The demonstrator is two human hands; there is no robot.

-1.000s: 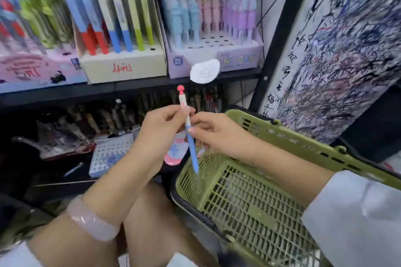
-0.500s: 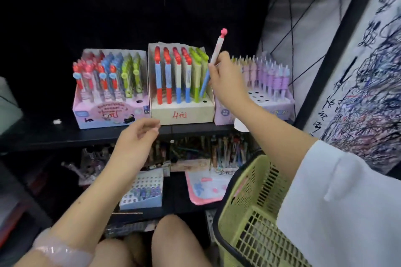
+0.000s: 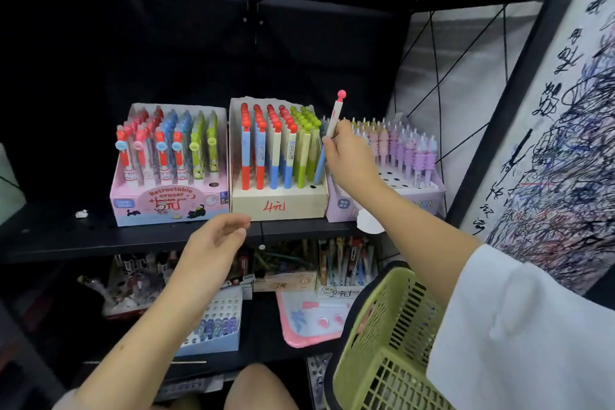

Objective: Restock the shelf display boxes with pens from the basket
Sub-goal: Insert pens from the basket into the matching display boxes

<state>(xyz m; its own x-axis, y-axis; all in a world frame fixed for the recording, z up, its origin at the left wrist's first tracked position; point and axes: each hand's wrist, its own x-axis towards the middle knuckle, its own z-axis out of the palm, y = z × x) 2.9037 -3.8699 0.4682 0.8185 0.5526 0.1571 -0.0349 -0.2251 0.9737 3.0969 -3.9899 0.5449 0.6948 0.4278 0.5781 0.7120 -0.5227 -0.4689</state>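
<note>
Head cam view: the right hand is up at the shelf, fingers pinched round a pen with a pink ball top, white upper part and blue lower barrel. The pen is tilted, its lower end down at the right edge of the cream display box, the one with red writing on the front. It looks like the tip is at a hole, but it's hard to tell from here. The left hand hangs in front of the shelf edge, fingers loosely curled, holding nothing. A pink box of pens sits left of the cream one, a lilac box right. The green basket sits bottom right, under the right forearm.
</note>
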